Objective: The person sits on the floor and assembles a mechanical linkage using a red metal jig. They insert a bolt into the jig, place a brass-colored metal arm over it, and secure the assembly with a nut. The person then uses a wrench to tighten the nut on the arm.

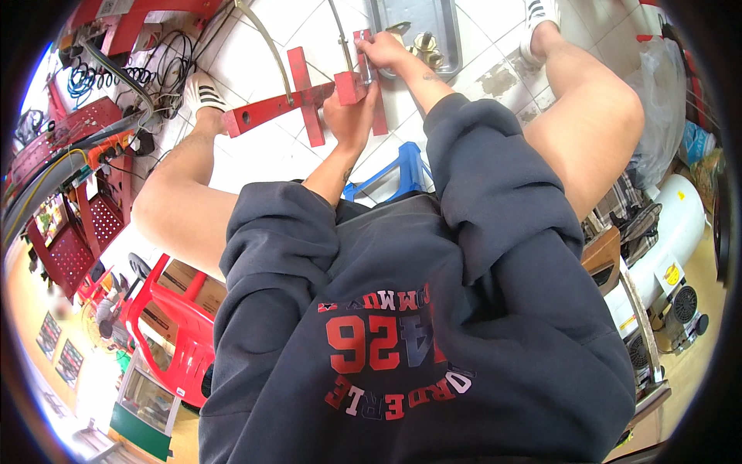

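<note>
Red frame (264,114) between the shoes (202,94)

Left hand (349,120) wraps the frame's end; right hand (384,52) seems, viewed small, to pinch its bar. Metal tray (434,17) crowds beside it; black cables (108,81) left, blue stool (410,170) near.

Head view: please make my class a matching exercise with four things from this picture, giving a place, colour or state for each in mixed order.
Things:
1. metal tray
2. red metal frame
3. plastic stool
4. white tank

Descriptions:
A. held in the left hand
B. near the right edge of the picture
C. at the top edge, beyond the hands
D. blue

Pairs: 1-C, 2-A, 3-D, 4-B
</note>
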Tool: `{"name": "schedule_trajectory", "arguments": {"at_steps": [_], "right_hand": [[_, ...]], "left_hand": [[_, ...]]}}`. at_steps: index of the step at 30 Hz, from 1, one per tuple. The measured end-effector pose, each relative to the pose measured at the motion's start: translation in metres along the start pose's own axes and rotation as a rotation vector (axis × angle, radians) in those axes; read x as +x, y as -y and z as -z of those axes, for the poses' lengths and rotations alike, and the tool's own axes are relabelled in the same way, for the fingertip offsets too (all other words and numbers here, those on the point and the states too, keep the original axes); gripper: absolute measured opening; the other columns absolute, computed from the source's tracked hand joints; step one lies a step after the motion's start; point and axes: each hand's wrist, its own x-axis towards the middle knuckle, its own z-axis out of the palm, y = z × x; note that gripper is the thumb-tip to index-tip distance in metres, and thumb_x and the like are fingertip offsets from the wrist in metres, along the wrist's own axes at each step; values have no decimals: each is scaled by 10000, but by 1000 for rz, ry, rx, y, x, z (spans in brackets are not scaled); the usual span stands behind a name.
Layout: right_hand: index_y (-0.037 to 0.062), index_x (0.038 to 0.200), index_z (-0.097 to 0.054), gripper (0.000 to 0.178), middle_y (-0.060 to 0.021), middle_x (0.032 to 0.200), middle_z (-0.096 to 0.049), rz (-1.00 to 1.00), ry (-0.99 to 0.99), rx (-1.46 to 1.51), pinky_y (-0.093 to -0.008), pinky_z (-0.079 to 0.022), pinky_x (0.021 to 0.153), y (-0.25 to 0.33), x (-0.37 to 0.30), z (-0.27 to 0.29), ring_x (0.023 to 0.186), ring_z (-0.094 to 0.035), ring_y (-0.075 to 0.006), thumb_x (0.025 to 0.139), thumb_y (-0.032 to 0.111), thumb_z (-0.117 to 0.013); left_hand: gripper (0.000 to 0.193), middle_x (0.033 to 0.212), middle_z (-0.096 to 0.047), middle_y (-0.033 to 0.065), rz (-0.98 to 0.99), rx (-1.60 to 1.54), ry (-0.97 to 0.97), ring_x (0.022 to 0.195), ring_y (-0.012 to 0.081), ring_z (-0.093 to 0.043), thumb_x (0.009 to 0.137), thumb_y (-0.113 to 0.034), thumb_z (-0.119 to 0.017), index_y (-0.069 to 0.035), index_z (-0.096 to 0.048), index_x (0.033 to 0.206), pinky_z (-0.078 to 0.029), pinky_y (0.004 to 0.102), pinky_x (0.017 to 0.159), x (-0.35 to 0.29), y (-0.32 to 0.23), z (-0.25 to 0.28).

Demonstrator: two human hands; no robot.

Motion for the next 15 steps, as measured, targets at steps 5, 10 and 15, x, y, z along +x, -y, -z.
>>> {"name": "schedule_trajectory", "arguments": {"at_steps": [5, 10, 15], "right_hand": [[-43, 963, -746, 402, -102, 749, -697, 17, -21, 91, -332, -523, 575, -5, -3, -4, 574, -636, -164, 973, 347, -650], [-35, 1090, -710, 469, -59, 889, -702, -32, 97, 216, -291, -514, 651, -10, -1, -4, 727, -630, -132, 986, 417, -644], [-17, 1105, -709, 460, -34, 924, -703, -41, 134, 309, -272, -496, 651, -17, 3, -5, 745, -616, -120, 982, 422, -656]], "left_hand": [[238, 765, -704, 69, 44, -31, 15, 688, 206, -659, 844, -271, -784, -42, -719, 828, -488, 353, 643, 0, -5, 2], [215, 724, -695, 78, -27, -74, -3, 651, 219, -668, 834, -248, -778, -45, -711, 827, -487, 355, 610, 0, 1, 4], [194, 671, -674, 113, -50, -75, -5, 603, 273, -673, 830, -226, -755, -44, -688, 825, -480, 380, 578, 2, 2, 3]]}}
